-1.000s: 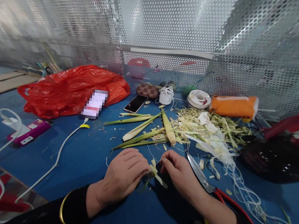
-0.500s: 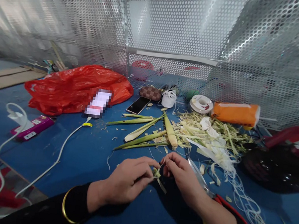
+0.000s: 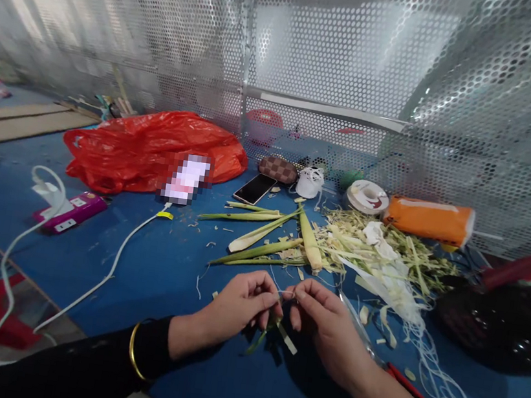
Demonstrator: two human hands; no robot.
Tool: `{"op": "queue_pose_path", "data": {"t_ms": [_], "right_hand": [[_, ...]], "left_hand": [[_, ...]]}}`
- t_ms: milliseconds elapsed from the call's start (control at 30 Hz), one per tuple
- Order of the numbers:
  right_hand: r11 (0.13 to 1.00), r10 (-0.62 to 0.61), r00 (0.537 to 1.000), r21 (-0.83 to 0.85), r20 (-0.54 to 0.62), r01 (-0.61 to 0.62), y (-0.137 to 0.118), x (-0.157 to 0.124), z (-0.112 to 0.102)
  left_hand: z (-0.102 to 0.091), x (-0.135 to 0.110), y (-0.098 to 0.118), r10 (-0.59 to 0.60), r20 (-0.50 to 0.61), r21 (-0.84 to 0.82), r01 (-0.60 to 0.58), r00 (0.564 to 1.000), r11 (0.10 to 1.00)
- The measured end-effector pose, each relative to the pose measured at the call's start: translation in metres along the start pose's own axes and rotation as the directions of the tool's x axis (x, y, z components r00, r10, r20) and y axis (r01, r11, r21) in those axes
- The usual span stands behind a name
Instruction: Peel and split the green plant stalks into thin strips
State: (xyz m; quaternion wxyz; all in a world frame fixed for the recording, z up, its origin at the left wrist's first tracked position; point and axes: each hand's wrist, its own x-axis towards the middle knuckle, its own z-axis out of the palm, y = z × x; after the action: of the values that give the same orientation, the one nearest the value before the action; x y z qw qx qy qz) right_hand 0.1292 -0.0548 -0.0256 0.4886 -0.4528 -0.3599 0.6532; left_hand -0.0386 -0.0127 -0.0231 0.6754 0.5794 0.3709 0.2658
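Observation:
My left hand and my right hand meet over the blue table, fingers pinched together. Between them they hold a small folded green leaf piece with loose ends hanging down, and a thin white thread stretched between the fingertips. A gold bangle sits on my left wrist. Scissors with red handles lie just right of my right hand. Long green leaf strips lie beyond my hands.
A heap of leaf trimmings and white string spreads at right. A red plastic bag, a phone, an orange pack, a tape roll, a dark basket and a power bank with cable surround it. Perforated metal screens wall the back.
My hands lifted slightly and drew closer, fingertips now pinching a thread above the leaf piece. The view shifted a little, so everything sits further right and lower.

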Motion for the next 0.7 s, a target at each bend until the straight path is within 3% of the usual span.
{"op": "queue_pose_path", "data": {"t_ms": [133, 367, 467, 567, 700], "right_hand": [[0.995, 0.078, 0.992, 0.06, 0.099, -0.084, 0.003, -0.002, 0.001], [0.969, -0.027, 0.996, -0.242, 0.079, 0.045, 0.011, 0.003, -0.001], [0.95, -0.05, 0.993, -0.3, 0.11, 0.081, 0.011, 0.004, -0.002], [0.949, -0.063, 0.989, -0.298, 0.136, 0.101, 0.007, 0.003, -0.001], [0.944, -0.035, 0.978, -0.313, 0.206, 0.1, 0.004, -0.002, 0.004]], "left_hand": [[0.001, -0.002, 0.002, -0.027, 0.028, 0.025, 0.026, 0.999, 0.999], [0.002, -0.004, 0.001, -0.08, 0.042, 0.113, 0.074, 0.996, 0.991], [0.001, -0.006, 0.002, 0.035, -0.045, 0.238, -0.023, 0.998, 0.971], [0.002, -0.009, 0.006, 0.251, -0.166, 0.51, -0.134, 0.954, 0.85], [0.009, -0.011, 0.015, 0.37, -0.131, 0.65, -0.203, 0.92, 0.733]]}}
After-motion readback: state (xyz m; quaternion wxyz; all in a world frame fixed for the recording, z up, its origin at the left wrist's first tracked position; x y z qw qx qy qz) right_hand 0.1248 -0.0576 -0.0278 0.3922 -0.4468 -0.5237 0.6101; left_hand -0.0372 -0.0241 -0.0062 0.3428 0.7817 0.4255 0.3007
